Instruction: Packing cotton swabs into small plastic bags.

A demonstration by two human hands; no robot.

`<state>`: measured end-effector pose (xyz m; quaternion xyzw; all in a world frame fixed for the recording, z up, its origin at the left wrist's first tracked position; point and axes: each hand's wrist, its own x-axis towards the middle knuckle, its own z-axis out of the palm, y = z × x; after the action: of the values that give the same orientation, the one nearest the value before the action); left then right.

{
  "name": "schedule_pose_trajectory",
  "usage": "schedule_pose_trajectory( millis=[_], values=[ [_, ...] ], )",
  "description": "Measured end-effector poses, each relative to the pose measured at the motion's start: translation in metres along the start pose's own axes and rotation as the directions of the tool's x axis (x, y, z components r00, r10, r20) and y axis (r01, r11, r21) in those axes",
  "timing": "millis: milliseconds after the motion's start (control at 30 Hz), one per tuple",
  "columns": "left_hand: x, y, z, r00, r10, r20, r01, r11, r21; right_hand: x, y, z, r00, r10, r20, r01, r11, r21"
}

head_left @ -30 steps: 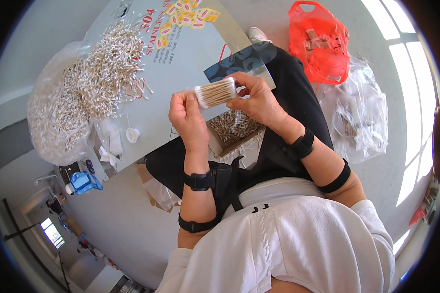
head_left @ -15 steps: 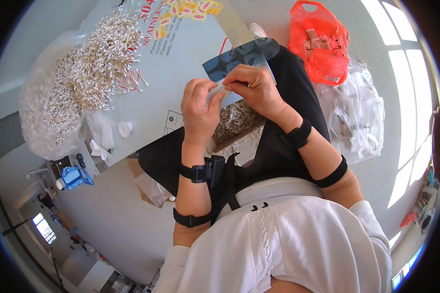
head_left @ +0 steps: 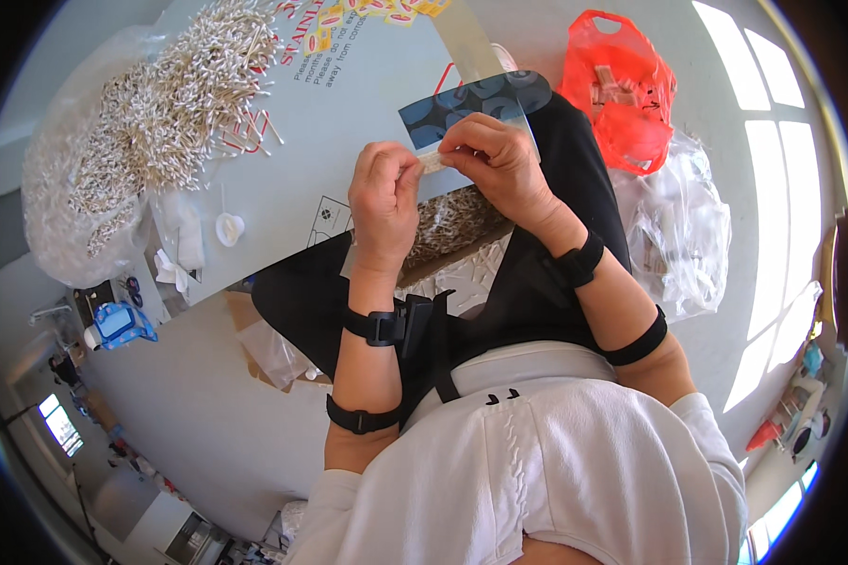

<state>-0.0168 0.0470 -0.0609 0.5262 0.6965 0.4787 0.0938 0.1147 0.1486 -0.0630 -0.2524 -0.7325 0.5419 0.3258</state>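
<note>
Between the two hands, a small bundle of cotton swabs [head_left: 432, 161] is being pinched, the left hand [head_left: 383, 193] and the right hand [head_left: 496, 156] each closing fingertips on one end. Just beyond the hands a clear packet with a dark printed card [head_left: 471, 102] is lying on the grey board [head_left: 349, 122]. Far off to the left of the left hand a heap of loose swabs [head_left: 165, 104] is lying, and a red plastic bag [head_left: 624, 87] is sitting beyond the right hand.
</note>
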Motion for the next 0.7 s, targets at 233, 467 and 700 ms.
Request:
schedule_pose_trajectory(
  millis=[233, 467, 700],
  values=[
    [-0.002, -0.004, 0.005, 0.945, -0.316, 0.087, 0.326, 0.879, -0.347, -0.001, 0.002, 0.002, 0.989, 0.14, 0.041, -0.141, 0.99, 0.016],
    [0.006, 0.003, 0.0, 0.982, -0.173, 0.07, 0.179, 0.979, -0.1, 0.001, 0.007, 0.005, 0.996, -0.084, -0.004, 0.083, 0.996, -0.045],
    [0.015, 0.006, 0.005, 0.928, 0.343, 0.144, -0.371, 0.875, 0.31, -0.001, 0.007, 0.01, 0.974, -0.195, 0.113, 0.223, 0.908, -0.355]
  ],
)
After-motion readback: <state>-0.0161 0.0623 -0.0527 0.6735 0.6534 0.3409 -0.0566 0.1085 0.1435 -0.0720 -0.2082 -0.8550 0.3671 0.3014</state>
